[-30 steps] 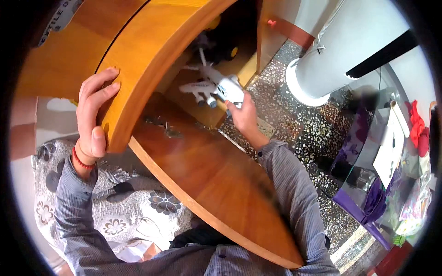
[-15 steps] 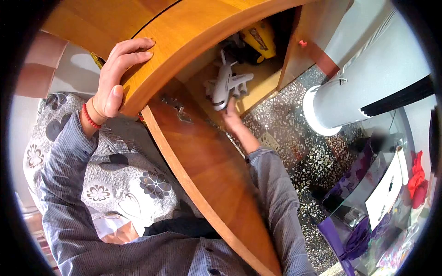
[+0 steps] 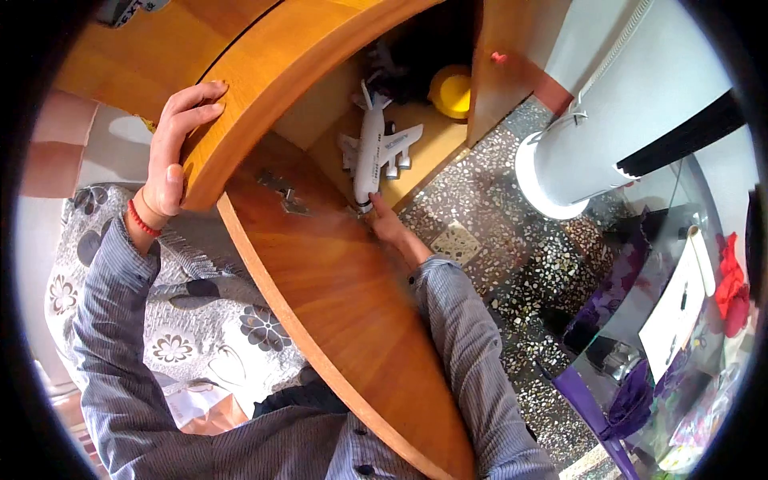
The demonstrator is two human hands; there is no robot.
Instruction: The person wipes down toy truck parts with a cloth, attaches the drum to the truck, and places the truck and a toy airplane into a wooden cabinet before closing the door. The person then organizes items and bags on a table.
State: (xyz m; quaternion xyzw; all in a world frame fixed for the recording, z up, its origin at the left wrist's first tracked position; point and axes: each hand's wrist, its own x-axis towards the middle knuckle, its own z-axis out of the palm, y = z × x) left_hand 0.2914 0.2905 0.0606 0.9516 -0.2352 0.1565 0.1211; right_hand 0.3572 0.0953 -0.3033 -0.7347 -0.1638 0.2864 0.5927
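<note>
A white toy airplane (image 3: 370,152) with grey engines lies inside the open cabinet, nose toward me. My right hand (image 3: 390,226) is closed on its nose, the thumb along the side; the other fingers are mostly hidden. Outstretched on the curved wooden cabinet top (image 3: 264,96), my left hand (image 3: 172,152) rests at the edge with its thumb apart. The curved cabinet door (image 3: 336,280) stands open between my arms.
A round yellow object (image 3: 452,92) and a dim grey toy (image 3: 386,60) sit deeper in the cabinet. A second door (image 3: 512,72) has a red knob. Right are a white cylinder (image 3: 552,176) and glass table (image 3: 616,328); left is flowered fabric (image 3: 172,344).
The toy airplane has come nearer me and turned straighter, with my right hand still at its nose. The yellow object shows a round end instead of its long side. My view has shifted.
</note>
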